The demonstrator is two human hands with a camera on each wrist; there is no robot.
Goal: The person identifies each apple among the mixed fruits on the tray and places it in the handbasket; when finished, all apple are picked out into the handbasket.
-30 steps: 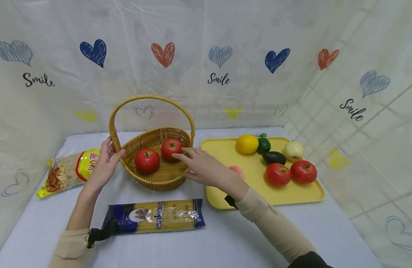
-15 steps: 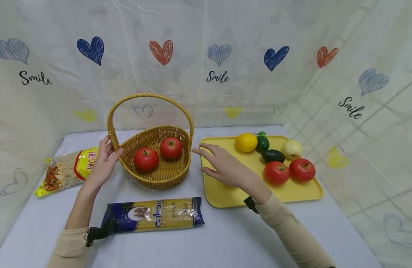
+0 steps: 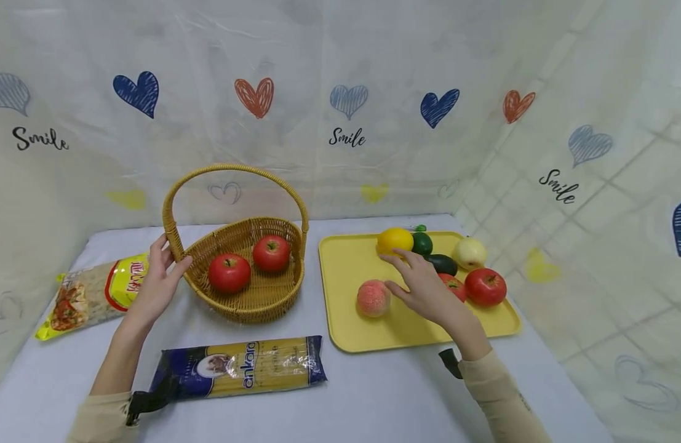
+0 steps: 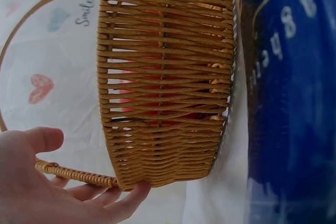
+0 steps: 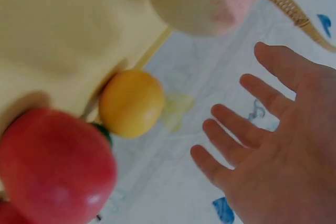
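A wicker basket [image 3: 270,312] with a tall hoop handle holds two red apples [image 3: 229,273]. My left hand [image 3: 154,286] holds the basket at the left foot of its handle, fingers behind the handle and thumb on the near side. In the left wrist view, fingertips reach the woven side. My right hand [image 3: 429,289] is over the yellow tray [image 3: 346,335], fingers spread and nothing in them. Just left of its thumb sits a peach [image 3: 373,298]. Beyond its fingers is a lemon [image 3: 394,240]. The hand partly covers a red apple [image 3: 453,287] on the tray.
An avocado [image 3: 442,264], a dark green fruit [image 3: 422,244], a pale round fruit [image 3: 470,253] and another red apple [image 3: 485,287] lie on the tray's right half. A spaghetti pack [image 3: 251,367] lies before the basket. A yellow-ended food bag [image 3: 96,292] lies left of it.
My right hand has left the apple in the basket and moved right over the tray, uncovering the peach. The left hand stays at the handle. The head view has shifted slightly.
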